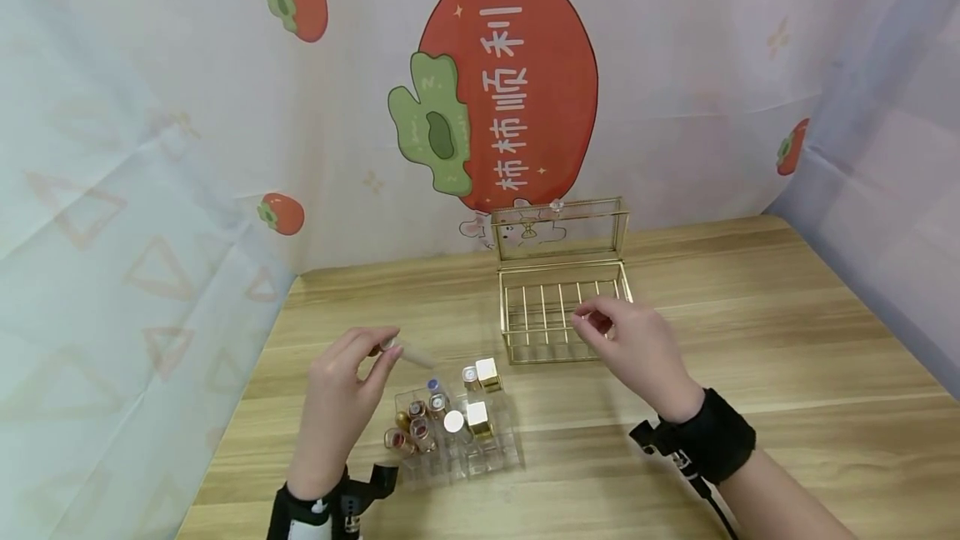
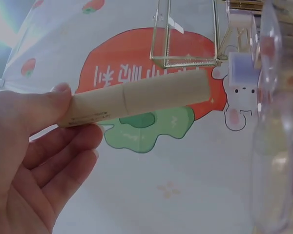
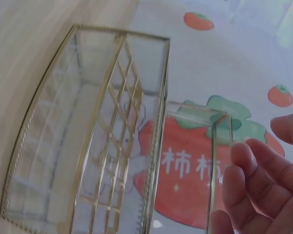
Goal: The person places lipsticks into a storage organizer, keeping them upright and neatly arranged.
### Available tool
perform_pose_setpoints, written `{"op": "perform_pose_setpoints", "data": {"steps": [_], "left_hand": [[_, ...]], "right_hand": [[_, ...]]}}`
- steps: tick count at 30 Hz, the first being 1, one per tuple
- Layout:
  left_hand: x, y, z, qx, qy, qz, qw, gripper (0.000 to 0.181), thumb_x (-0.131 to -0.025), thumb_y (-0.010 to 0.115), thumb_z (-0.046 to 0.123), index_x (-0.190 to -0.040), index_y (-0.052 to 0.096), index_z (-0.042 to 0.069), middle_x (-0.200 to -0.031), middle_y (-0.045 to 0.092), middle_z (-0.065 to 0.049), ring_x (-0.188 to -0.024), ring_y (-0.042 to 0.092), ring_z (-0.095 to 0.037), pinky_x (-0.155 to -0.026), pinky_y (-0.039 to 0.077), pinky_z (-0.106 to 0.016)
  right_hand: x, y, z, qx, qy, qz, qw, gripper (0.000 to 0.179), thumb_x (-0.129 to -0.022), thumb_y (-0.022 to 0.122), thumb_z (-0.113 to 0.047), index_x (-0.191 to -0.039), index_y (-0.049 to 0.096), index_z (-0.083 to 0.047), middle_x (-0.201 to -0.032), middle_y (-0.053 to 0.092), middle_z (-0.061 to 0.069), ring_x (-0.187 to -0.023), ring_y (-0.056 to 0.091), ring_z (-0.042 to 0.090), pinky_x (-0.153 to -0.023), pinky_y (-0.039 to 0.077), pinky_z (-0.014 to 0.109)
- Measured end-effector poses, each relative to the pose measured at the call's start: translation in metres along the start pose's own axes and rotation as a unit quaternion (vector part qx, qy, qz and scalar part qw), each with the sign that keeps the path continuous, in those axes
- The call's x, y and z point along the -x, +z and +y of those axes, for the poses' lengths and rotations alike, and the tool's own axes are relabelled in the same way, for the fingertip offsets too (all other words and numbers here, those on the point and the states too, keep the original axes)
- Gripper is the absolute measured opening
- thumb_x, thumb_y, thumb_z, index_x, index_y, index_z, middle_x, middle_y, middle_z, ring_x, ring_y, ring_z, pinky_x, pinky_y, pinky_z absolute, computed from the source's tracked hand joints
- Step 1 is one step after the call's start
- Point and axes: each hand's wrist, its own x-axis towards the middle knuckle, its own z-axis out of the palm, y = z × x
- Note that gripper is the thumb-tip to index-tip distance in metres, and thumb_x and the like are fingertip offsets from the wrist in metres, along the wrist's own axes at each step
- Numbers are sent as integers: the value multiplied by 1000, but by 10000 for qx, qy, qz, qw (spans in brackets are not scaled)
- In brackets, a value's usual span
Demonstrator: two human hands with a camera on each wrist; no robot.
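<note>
Left wrist view shows fingers [image 2: 84,137] pinching a beige tube [image 2: 149,93].

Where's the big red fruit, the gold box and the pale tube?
Big red fruit [image 1: 546,77], head view: red skin.
Gold box [image 1: 552,342], head view: front wall.
Pale tube [image 2: 136,97], left wrist view: near its seam.

Head view: soft, mostly even light; faint shadows lay on the wooden table [image 1: 750,315]. Left wrist view: white glare washed out the upper-left corner; a small glint marked the glass box [image 2: 176,25]; lettering on the pale tube [image 2: 151,95] was illegible; the clear organizer [image 2: 273,170] blurred at the right edge. Both 2 wrist views: hazy, greyish, low in contrast.
</note>
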Motion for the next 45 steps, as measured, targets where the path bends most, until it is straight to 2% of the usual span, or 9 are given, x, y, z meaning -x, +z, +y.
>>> {"op": "perform_pose_setpoints", "data": {"steps": [5,10,13,17,21,25,32,36,45], "left_hand": [[-1,5,7,151,105,407,9990,23,-72,76,-3,-95,72,-1,-83,71,-11,-72,62,-15,-58,57,-34],[-1,14,13,735,47,652,9951,28,-70,76,-9,-96,72,-1,-86,71,-12,-74,63,-15,-70,56,-15],[1,22,18,1341,-81,572,9893,29,-70,75,-12,-97,71,-3,-89,71,-15,-77,64,-16,-75,53,-7],[3,32,26,2013,-269,388,9784,27,-73,72,-14,-98,70,-5,-90,69,-19,-79,64,-18,-76,54,-9],[4,38,31,2429,-442,353,9684,27,-75,71,-15,-99,70,-5,-91,69,-19,-80,64,-16,-74,55,-10],[5,40,36,2973,-616,316,9523,27,-76,68,-16,-102,69,-6,-93,68,-21,-83,64,-17,-73,56,-13],[4,43,45,3623,-919,115,9275,26,-80,67,-13,-104,68,-5,-100,67,-22,-88,64,-19,-72,57,-15],[3,49,49,3922,-873,89,9157,24,-79,67,-14,-102,67,-8,-99,66,-26,-88,64,-20,-72,57,-16],[2,56,53,3970,-928,-34,9131,23,-79,69,-12,-102,67,-8,-102,66,-25,-93,64,-26,-77,58,-21]], "right_hand": [[2,6,-8,-501,83,-350,9981,14,-88,67,-24,-93,72,-12,-75,69,-5,-68,58,6,-58,52,33],[4,13,-12,-769,27,-619,9951,19,-89,66,-23,-101,71,-8,-79,69,-4,-74,60,7,-65,54,37],[6,16,-15,-963,31,-740,9926,20,-89,66,-23,-104,70,-10,-80,69,-5,-76,59,7,-66,54,38],[8,19,-19,-1326,44,-925,9868,21,-90,65,-23,-106,69,-11,-84,69,-4,-79,60,6,-70,55,40],[9,21,-20,-1768,-17,-1134,9777,23,-91,65,-21,-110,67,-9,-89,71,-2,-82,60,7,-72,55,41],[10,23,-22,-2019,-26,-1299,9708,27,-91,64,-24,-114,66,-10,-92,71,-2,-86,60,7,-76,54,41],[11,26,-23,-2511,326,-1617,9538,37,-89,66,-29,-121,63,-10,-94,70,0,-88,60,12,-77,52,43],[12,27,-23,-2785,463,-1618,9456,38,-87,68,-27,-120,63,-9,-91,70,2,-86,61,13,-76,52,42],[11,26,-25,-3667,526,-1717,9128,33,-86,70,-13,-116,63,-2,-101,68,17,-87,64,18,-71,58,33]]}}
